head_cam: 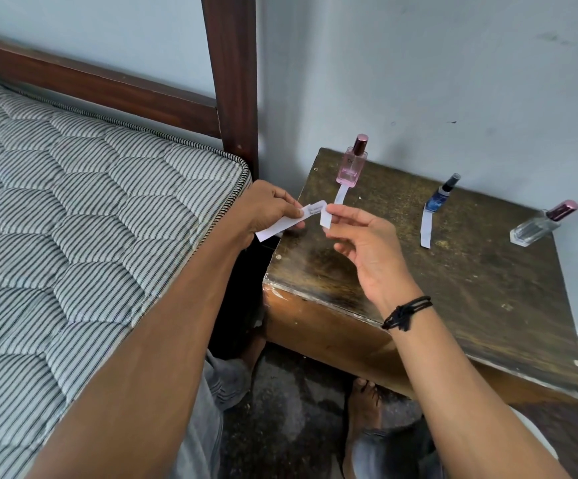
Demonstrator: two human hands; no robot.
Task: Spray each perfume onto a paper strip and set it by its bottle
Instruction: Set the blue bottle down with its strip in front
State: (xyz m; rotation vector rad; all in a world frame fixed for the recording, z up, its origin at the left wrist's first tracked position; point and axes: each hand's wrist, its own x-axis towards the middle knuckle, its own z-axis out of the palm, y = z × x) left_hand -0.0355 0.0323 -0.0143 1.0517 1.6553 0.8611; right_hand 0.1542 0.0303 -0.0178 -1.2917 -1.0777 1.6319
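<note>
Both ends of paper strip pinched, spanning between left grip and right grip

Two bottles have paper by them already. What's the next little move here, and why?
Probably the right hand draws its pinched strip away from the paper that the left hand holds, toward the clear bottle. The pink bottle and blue bottle have laid strips by them; the clear one has none.

Sm. print on paper strip: illegible; logo on pink bottle: can't read.
</note>
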